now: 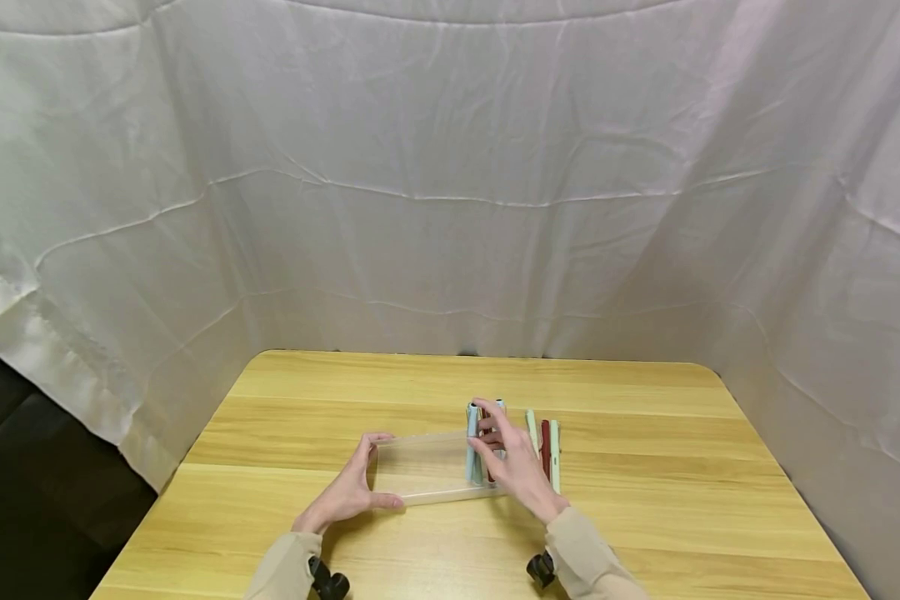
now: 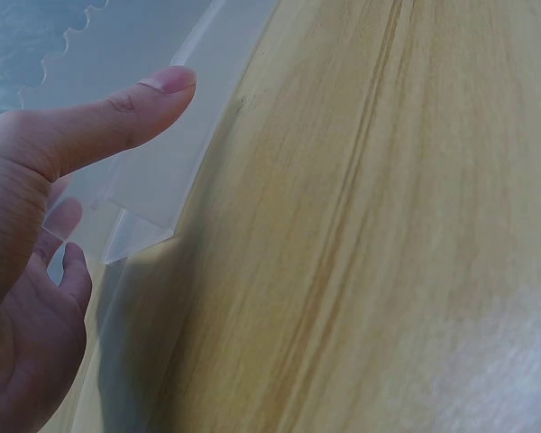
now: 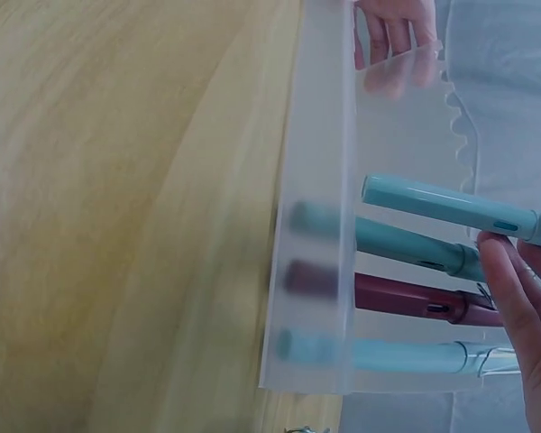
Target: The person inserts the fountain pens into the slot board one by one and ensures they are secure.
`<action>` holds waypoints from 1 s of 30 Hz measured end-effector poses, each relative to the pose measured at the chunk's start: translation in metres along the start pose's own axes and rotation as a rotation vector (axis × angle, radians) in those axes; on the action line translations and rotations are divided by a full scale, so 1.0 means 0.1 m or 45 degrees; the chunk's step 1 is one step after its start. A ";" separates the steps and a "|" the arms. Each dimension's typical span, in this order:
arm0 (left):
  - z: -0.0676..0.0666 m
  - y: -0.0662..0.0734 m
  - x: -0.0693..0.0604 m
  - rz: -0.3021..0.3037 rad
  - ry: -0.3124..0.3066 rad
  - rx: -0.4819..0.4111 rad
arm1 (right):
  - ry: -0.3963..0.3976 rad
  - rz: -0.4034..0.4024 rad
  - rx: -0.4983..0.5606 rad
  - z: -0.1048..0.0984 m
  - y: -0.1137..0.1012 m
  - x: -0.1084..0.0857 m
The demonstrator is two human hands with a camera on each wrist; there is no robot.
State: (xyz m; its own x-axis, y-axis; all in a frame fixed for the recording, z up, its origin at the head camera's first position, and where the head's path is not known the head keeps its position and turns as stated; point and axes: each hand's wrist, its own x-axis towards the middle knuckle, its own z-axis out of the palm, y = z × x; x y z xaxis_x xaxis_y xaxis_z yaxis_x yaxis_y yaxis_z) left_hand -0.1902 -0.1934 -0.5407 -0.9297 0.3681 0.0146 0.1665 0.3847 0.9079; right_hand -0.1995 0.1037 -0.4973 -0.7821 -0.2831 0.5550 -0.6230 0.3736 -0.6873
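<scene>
My left hand (image 1: 351,490) grips the left end of a clear plastic tray (image 1: 423,461), thumb on its near edge and fingers around the far side. Over the tray's right part, my right hand (image 1: 523,473) pinches a light blue pen (image 3: 442,206) near one end, tilted above the others. Inside the tray, a teal pen (image 3: 401,244), a dark red pen (image 3: 406,298) and a pale blue pen (image 3: 406,355) lie side by side. The left wrist view shows the left thumb (image 2: 131,113) against the tray's wall; the pens are out of sight there.
Right of the tray, a pale green pen (image 1: 531,427), a dark red pen (image 1: 545,448) and another pale green pen (image 1: 555,458) lie on the wooden table (image 1: 667,492). Grey-white curtains (image 1: 450,250) hang behind the table and along its sides.
</scene>
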 end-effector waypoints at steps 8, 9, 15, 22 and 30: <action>0.00 0.00 0.00 0.002 -0.005 -0.018 | 0.004 -0.056 -0.065 0.05 0.01 0.00; 0.00 0.00 0.00 0.002 -0.007 -0.019 | 0.001 -0.054 -0.071 0.06 0.02 0.00; 0.00 0.00 0.00 -0.003 -0.013 -0.031 | -0.013 -0.040 -0.114 0.09 0.04 -0.01; 0.00 0.00 0.00 -0.002 -0.009 -0.030 | -0.018 -0.055 -0.157 0.11 0.04 -0.02; 0.01 0.00 -0.01 -0.010 -0.010 -0.040 | -0.030 -0.060 -0.159 0.13 0.03 -0.03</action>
State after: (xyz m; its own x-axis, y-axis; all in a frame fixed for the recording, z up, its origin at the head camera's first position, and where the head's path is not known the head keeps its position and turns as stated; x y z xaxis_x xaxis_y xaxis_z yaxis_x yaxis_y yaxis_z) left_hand -0.1894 -0.1935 -0.5414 -0.9282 0.3720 0.0044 0.1489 0.3609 0.9206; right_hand -0.1996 0.0940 -0.5075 -0.7529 -0.3229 0.5735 -0.6539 0.4658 -0.5962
